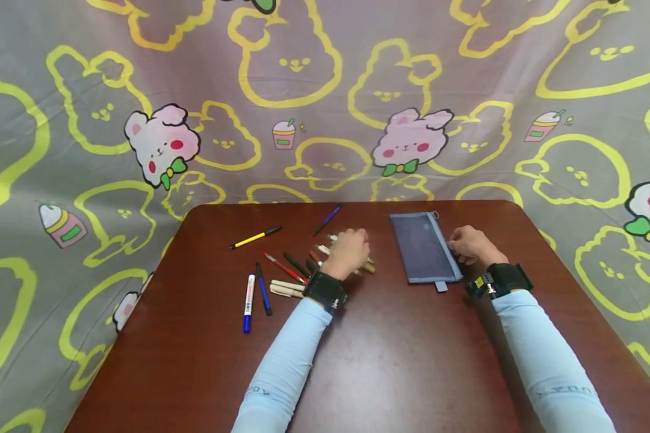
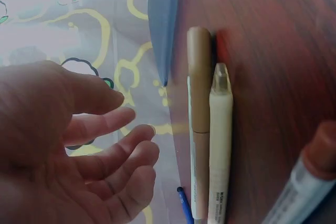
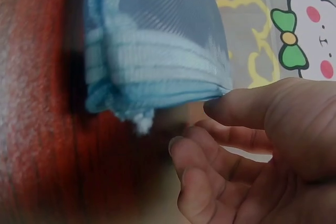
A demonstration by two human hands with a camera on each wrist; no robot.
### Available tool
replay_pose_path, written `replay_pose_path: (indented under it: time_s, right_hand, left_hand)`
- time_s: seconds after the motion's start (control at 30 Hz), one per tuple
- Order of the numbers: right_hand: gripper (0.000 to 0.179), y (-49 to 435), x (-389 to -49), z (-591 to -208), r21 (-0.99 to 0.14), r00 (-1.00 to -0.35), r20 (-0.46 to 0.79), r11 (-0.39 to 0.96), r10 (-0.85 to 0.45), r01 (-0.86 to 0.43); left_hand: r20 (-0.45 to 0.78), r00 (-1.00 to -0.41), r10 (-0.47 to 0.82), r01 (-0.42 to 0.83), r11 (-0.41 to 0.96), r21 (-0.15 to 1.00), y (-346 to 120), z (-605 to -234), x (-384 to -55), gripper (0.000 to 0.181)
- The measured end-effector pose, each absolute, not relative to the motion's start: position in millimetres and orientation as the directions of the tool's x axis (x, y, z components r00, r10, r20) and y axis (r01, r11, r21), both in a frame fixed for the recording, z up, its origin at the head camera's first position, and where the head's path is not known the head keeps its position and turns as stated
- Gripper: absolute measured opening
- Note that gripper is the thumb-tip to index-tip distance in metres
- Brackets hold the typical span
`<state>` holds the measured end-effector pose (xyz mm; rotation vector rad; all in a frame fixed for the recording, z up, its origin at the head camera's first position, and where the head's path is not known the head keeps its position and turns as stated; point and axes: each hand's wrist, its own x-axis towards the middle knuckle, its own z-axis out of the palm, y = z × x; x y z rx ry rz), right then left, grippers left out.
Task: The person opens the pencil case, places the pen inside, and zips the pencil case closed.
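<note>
Mesh pouch (image 1: pixel 425 249) lying on table (image 1: pixel 390 361). Left of pouch: left hand (image 1: pixel 348 248), fingers relaxed, holding nothing, over scattered pens (image 1: pixel 284 268). Right hand (image 1: pixel 472 245) at pouch's right edge, thumb against it, fingers curled; can't tell if pinching.

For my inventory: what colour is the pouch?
The pouch is grey-blue with lighter blue edges, seen best in the head view.

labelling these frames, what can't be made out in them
Some pens, head view: partly hidden behind the left hand.
Print on the blue-capped marker, head view: too small to read.
Brown-capped pen, left wrist view: lower end cut by bottom edge.
White tuft at the pouch's end, right wrist view: blurred.
</note>
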<state>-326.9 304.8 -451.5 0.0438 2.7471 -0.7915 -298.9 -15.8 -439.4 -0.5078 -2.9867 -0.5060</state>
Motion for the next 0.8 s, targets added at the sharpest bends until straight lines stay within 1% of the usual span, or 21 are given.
replay_pose_path:
  time_s: [0.1,0.3,0.43,0.6,0.7,0.8]
  right_hand:
    - [0.024,306.4,-327.9,-454.0,-0.525,-0.955,-0.289,0.845,-0.066,0.101]
    - [0.021,311.8,-329.6,-459.6,-0.522,-0.944,-0.313,0.849,-0.1,0.084]
    - [0.023,315.5,-329.7,-463.7,-0.505,-0.937,-0.331,0.86,-0.108,0.079]
    - [0.028,318.8,-329.0,-466.8,-0.482,-0.943,-0.313,0.874,-0.115,0.053]
    - [0.031,319.8,-329.5,-467.7,-0.461,-0.948,-0.293,0.887,-0.122,0.028]
    - [0.028,319.3,-330.5,-467.4,-0.452,-0.946,-0.298,0.892,-0.127,0.023]
  left_hand:
    - [0.106,-0.948,0.3,0.318,0.899,0.302,-18.6,-441.5,-300.8,0.019]
    - [0.066,-0.94,0.333,0.339,0.903,0.265,-24.4,-441.1,-306.3,0.012]
    - [0.04,-0.937,0.347,0.347,0.908,0.234,-28.7,-440.0,-310.7,0.011]
    - [0.019,-0.933,0.359,0.357,0.918,0.174,-31.4,-439.3,-315.1,0.012]
    - [0.006,-0.928,0.372,0.368,0.915,0.164,-31.5,-438.6,-316.9,0.015]
    - [-0.006,-0.925,0.379,0.373,0.914,0.159,-31.1,-440.1,-318.7,0.015]
